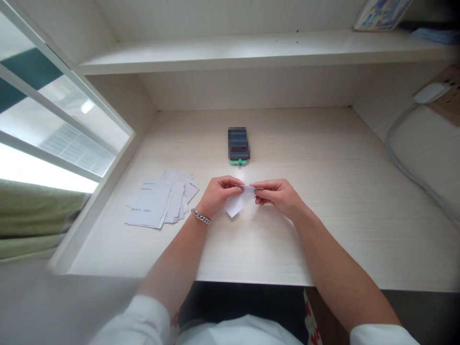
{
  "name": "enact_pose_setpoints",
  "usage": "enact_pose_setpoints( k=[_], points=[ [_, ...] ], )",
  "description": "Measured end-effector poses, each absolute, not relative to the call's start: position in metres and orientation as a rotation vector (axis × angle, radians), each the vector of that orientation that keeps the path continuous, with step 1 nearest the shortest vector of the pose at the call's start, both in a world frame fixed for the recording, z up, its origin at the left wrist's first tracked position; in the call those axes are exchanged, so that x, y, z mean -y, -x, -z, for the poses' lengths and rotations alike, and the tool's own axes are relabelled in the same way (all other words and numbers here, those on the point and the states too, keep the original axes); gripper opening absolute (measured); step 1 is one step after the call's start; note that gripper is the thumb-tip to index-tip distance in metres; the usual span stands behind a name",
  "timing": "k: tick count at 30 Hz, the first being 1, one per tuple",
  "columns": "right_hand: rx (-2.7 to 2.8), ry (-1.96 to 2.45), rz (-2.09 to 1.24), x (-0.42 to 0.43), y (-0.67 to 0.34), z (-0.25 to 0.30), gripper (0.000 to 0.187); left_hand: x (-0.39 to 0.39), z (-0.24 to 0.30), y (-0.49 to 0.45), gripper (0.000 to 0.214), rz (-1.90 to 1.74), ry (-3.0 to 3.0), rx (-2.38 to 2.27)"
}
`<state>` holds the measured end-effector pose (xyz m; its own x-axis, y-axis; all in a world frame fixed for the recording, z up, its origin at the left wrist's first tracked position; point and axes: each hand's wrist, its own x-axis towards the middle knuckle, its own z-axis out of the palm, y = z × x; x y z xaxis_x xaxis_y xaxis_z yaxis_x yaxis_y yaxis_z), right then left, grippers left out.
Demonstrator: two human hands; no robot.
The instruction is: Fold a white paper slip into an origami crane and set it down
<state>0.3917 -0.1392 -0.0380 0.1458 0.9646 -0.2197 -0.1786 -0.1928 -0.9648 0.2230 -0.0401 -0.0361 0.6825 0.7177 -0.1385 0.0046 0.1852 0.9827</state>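
Between my two hands, a small white sheet of paper (237, 203) hangs over the middle of the desk, one corner pointing down toward me. My left hand (223, 192) pinches its upper left edge between thumb and fingers. At the upper right edge, my right hand (276, 193) grips the same paper, thumb against fingers. Fingertips cover part of the top edge, so any crease there is hard to make out. Left of my left hand lies a loose, overlapping pile of white paper sheets (149, 201) with faint printed lines.
A phone (238, 143), its screen blurred, stands beyond my hands on a green holder (238, 163). A shelf (215, 55) spans the back. At left is a window (64, 110); at right, a grey cable (402, 167) runs from a wall socket (445, 93).
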Motion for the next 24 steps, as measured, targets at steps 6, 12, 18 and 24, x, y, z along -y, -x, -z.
enact_pose_setpoints(
  k=[6, 12, 18, 24],
  points=[
    [0.832, 1.235, -1.306, 0.139, -0.392, 0.041, 0.024, 0.039, 0.034, -0.221, 0.017, -0.553, -1.196, -0.647],
    [0.915, 1.230, -1.394, 0.141, -0.395, 0.036, 0.028, 0.038, 0.035, -0.220, 0.011, -0.532, -1.289, -0.641],
    [0.938, 1.363, -1.303, 0.138, -0.387, 0.034, 0.029, 0.042, 0.037, -0.220, 0.012, -0.479, -1.535, -0.636],
    [0.987, 1.405, -1.278, 0.136, -0.385, 0.039, 0.030, 0.044, 0.036, -0.221, 0.015, -0.501, -1.529, -0.642]
  ],
)
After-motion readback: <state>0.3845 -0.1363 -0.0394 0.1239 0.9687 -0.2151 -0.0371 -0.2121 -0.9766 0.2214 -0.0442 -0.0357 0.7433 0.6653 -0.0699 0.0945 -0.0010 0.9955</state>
